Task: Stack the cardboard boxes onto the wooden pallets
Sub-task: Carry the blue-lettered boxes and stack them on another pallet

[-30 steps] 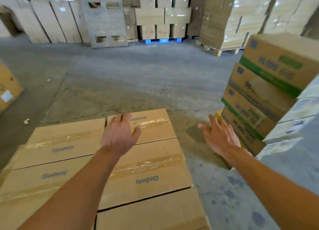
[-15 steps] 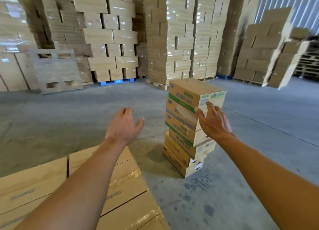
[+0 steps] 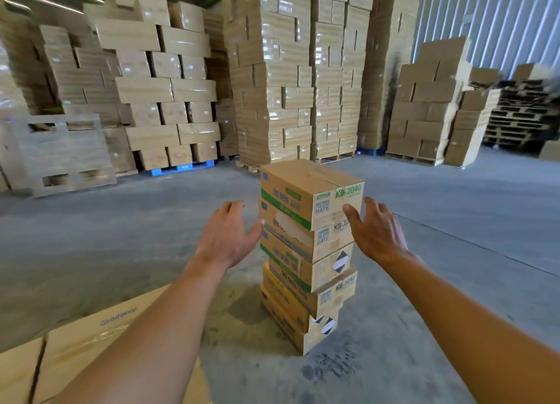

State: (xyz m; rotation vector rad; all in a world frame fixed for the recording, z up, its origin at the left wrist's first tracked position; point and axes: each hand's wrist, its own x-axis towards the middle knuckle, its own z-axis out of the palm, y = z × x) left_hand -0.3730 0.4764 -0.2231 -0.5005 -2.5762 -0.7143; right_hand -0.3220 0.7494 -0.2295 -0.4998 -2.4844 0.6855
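Note:
A leaning stack of several printed cardboard boxes (image 3: 306, 270) stands on the concrete floor straight ahead. The top box (image 3: 306, 191) has a green stripe and "KB-2040" on its end. My left hand (image 3: 225, 235) is spread open just left of the stack, its thumb tip at the edge of the second box. My right hand (image 3: 377, 231) is open at the right side, fingers in front of the top box's end face; contact is unclear. Flat "Glodway" boxes (image 3: 100, 343) lie stacked at the lower left, under my left forearm.
Tall wrapped stacks of cartons (image 3: 291, 79) line the back. A wooden pallet (image 3: 63, 155) leans upright at the far left, a blue pallet (image 3: 181, 167) sits under one stack, and empty pallets (image 3: 521, 115) are piled at the right. Open concrete floor (image 3: 454, 221) surrounds the stack.
The view has turned from the flat Glodway boxes toward the printed stack. Both hands have moved up to either side of the top boxes, the stack now centred between them.

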